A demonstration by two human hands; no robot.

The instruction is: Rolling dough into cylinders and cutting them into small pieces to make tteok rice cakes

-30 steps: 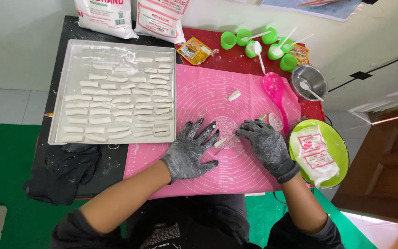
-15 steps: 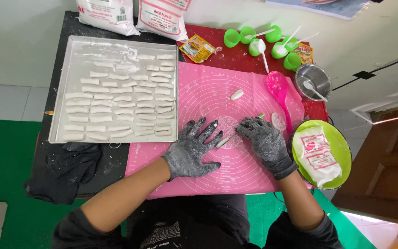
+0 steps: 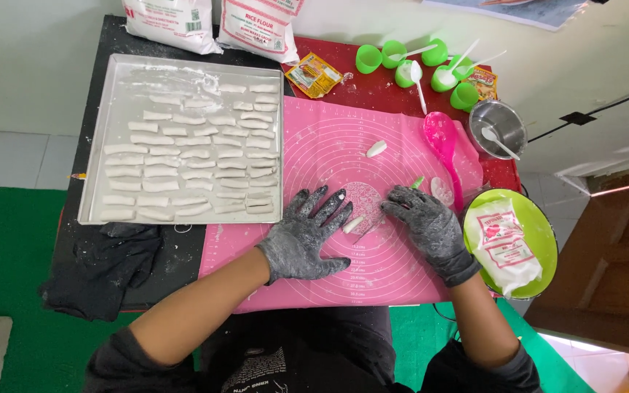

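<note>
Head view
Left hand point(image 3: 301, 239): gloved and floured, palm down on the pink mat point(image 3: 329, 145), fingers spread wide and pointing up and to the right; it grips nothing.
Right hand point(image 3: 427, 227): gloved, lying on the mat just right of the left one, fingers loosely together and bent, tips pointing up-left toward the floured patch point(image 3: 364, 202); whether it pinches anything cannot be told.
Dough piece point(image 3: 353, 224): a small white stick on the mat between the two hands, just beside the left fingertips; its long axis runs diagonally, the upper end toward the right, the lower end toward the left hand.
Second piece point(image 3: 376, 148): alone higher on the mat, well apart from both hands, also slanting up to the right.
Tray point(image 3: 100, 138): metal, left of the mat, with rows of cut dough sticks lying mostly crosswise.
Pink spoon point(image 3: 442, 145): on the mat's right edge, bowl at the far end, handle running down toward the right hand.
Green plate point(image 3: 544, 240): right of the right hand, with a sealed bag on it.
Steel bowl point(image 3: 500, 120): above the plate, a white spoon inside.
Green cups point(image 3: 402, 62): clustered at the far edge of the red table.
Black cloth point(image 3: 103, 266): below the tray, left of the left forearm.
</note>
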